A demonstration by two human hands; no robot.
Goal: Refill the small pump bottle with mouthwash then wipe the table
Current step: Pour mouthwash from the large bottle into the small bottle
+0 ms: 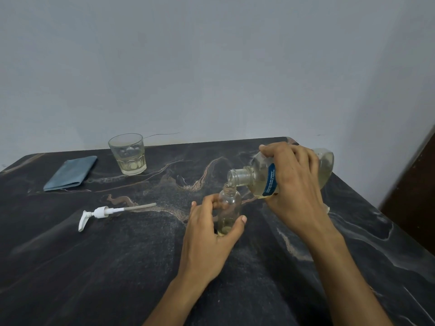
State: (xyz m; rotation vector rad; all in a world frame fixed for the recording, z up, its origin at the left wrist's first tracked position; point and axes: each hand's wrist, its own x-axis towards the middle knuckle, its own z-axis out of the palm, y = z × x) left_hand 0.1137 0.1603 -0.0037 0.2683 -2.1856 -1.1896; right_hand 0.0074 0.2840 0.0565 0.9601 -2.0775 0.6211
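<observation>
A small clear bottle (229, 208) stands upright on the dark marbled table (117, 267), its top off, with a little pale liquid at the bottom. My left hand (209, 234) grips its body, thumb on the right side. My right hand (294, 184) holds the large mouthwash bottle (256, 178) tipped on its side, its open neck just over the small bottle's mouth. Pale yellow liquid fills the lower part of the large bottle. The white pump head (101, 212) with its tube lies on the table to the left.
A folded blue cloth (70, 173) lies at the table's back left. A glass tumbler (128, 154) with a little pale liquid stands beside it near the wall. A small clear object, partly hidden, sits behind my right wrist (327, 208). A dark wooden panel (414, 196) stands beyond the right edge.
</observation>
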